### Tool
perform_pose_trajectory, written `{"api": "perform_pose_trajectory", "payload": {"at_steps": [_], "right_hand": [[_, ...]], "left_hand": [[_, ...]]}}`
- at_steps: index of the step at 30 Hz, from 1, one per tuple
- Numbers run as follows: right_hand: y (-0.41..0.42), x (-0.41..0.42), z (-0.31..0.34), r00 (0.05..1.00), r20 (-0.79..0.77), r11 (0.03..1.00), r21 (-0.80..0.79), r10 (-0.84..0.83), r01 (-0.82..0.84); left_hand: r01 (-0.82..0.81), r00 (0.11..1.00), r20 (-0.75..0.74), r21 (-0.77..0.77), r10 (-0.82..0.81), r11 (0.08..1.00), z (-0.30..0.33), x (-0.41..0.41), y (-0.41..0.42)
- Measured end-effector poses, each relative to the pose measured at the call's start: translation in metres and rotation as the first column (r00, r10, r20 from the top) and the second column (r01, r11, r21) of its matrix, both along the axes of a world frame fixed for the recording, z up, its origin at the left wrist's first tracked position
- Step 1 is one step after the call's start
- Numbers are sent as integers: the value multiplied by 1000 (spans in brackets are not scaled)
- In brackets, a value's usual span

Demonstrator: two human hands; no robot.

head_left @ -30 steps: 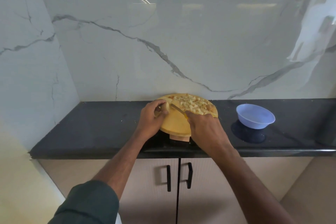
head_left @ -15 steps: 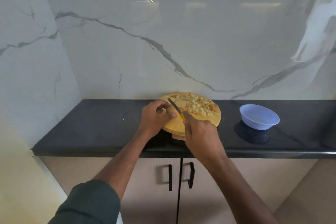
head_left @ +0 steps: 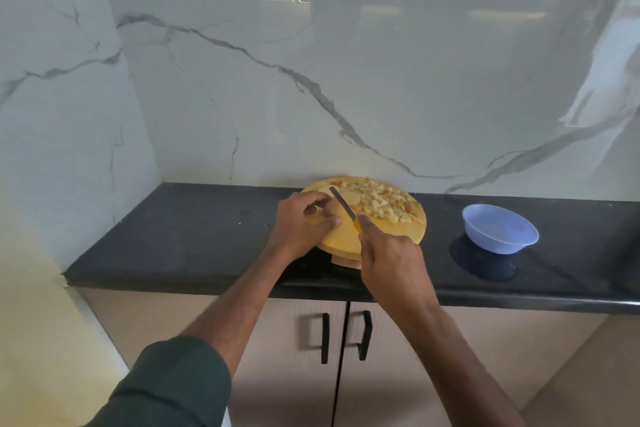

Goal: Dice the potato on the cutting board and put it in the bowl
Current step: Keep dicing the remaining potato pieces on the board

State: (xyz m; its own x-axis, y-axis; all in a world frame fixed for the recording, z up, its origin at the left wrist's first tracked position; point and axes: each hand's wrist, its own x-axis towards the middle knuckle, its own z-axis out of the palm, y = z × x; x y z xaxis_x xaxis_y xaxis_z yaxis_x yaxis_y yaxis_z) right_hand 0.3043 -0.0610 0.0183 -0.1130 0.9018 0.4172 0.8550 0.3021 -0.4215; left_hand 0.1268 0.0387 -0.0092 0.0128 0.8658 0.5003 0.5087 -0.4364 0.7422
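Potato dice on board, apparently none in bowl

Soft, even daylight; ceiling lights glare off the glossy marble wall; wide-angle bending at the edges; bowl casts a dark shadow.

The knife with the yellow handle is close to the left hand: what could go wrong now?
The knife with the yellow handle, in the right hand's grip, cuts beside the left hand holding the last potato piece; a slip could nick a fingertip. The diced pale potato cubes crowd the round wooden cutting board's far edge and could spill.
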Motion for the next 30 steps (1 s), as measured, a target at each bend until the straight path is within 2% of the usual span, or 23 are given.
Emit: {"api": "perform_pose_trajectory", "payload": {"at_steps": [14, 30], "right_hand": [[0, -10, -1, 998, 60, 1000, -6, 8, -8], [1, -22, 13, 956, 289, 998, -30, -46, 57]], "left_hand": [[4, 1000, -4, 26, -4, 1000, 4, 2, -4], [36, 999, 17, 41, -37, 999, 4, 3, -4]]}}
